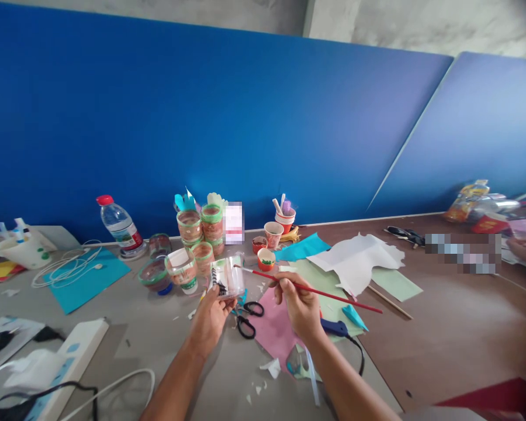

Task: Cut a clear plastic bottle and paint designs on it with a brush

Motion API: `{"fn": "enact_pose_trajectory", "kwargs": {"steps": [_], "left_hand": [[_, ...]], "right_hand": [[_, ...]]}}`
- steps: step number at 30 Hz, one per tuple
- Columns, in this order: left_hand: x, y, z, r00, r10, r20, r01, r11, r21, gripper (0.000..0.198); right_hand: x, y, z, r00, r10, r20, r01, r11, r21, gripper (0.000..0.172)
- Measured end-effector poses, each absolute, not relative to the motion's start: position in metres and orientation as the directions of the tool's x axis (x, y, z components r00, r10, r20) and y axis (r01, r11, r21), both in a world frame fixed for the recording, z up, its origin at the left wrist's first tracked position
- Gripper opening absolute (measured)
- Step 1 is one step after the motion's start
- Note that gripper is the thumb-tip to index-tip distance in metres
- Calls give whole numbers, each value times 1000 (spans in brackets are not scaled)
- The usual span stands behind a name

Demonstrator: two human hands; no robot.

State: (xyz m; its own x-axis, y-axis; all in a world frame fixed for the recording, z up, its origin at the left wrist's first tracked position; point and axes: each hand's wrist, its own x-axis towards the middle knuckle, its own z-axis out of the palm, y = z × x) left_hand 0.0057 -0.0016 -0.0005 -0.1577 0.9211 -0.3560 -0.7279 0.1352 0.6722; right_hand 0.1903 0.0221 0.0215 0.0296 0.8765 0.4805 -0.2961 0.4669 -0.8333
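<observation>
We are holding both forearms (pixel 182 365) out over the grey desk (pixel 144 336); our left hand (pixel 213 316) is gripping a clear plastic cup (pixel 232 280) near the scissors (pixel 241 318), our right hand (pixel 298 301) is pinching a red paintbrush (pixel 342 299), its tip pointing at the cup.

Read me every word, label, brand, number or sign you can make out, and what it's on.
No text is legible.
Bottle: label print, too small and blurred.
White cup with a green mark: too blurred.
Clear container in the left hand: dark marks, no readable words.
Pixelated patches: nothing readable.
</observation>
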Motion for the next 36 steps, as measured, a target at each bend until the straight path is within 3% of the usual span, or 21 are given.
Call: {"fn": "enact_pose_trajectory", "kwargs": {"steps": [11, 26, 36], "left_hand": [[4, -1, 3, -164, 907, -388, -733, 152, 664, 16], [3, 0, 16, -229, 872, -433, -730, 140, 669, 27], [3, 0, 11, -194, 894, -403, -739, 138, 660, 28]], "right_hand": [[194, 20, 18, -67, 844, 532, -194, 512, -837, 18], [197, 14, 19, -156, 889, 430, -172, 404, -899, 27], [200, 24, 19, 37, 926, 375, -349, 364, -864, 23]]}}
